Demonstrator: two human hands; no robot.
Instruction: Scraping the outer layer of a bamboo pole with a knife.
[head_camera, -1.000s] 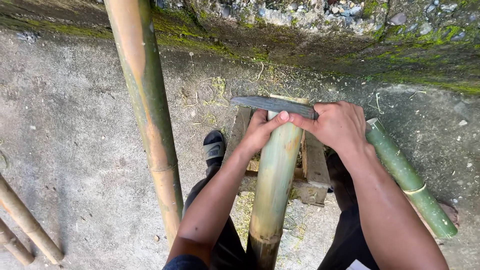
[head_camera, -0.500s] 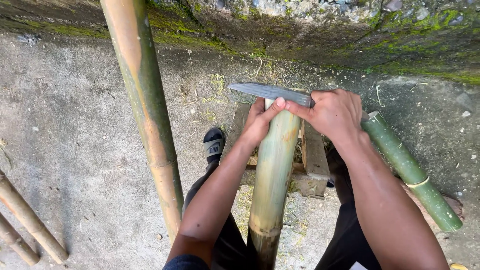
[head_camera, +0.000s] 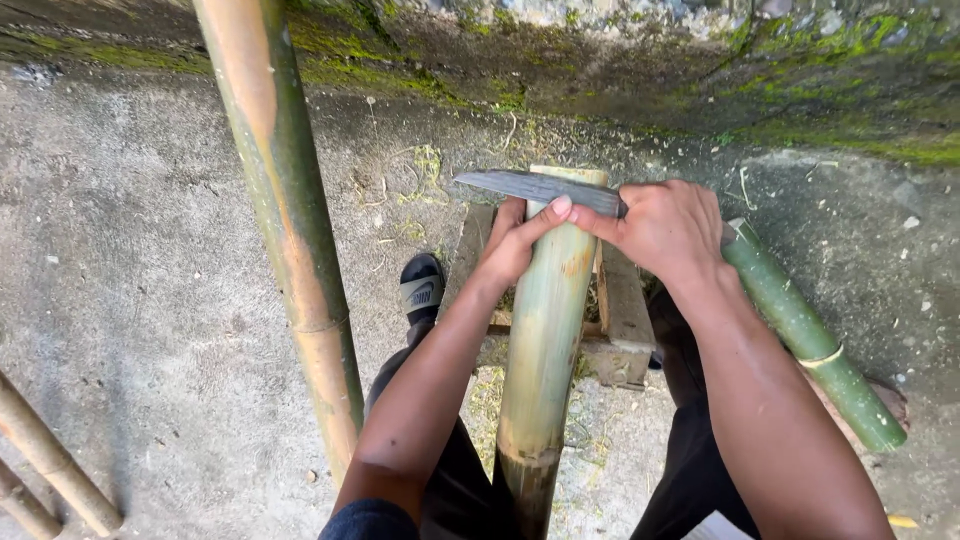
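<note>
A thick green-yellow bamboo pole (head_camera: 545, 340) stands between my legs, its top end resting against a low wooden frame (head_camera: 620, 320). My left hand (head_camera: 515, 245) grips the pole near its top, thumb stretched up to the blade. My right hand (head_camera: 665, 228) is closed on the handle of a dark, flat-bladed knife (head_camera: 530, 187). The blade lies across the pole's cut top end, pointing left.
A tall bamboo pole (head_camera: 290, 230) leans upright at the left. A short green bamboo piece (head_camera: 810, 340) lies on the concrete to the right. Thin bamboo canes (head_camera: 50, 460) cross the lower left corner. A mossy wall (head_camera: 600, 60) runs along the far side. My sandalled foot (head_camera: 422, 290) rests beside the frame.
The knife and both hands have barely shifted on the pole's top; my left thumb now presses up against the blade. The view has tipped slightly.
</note>
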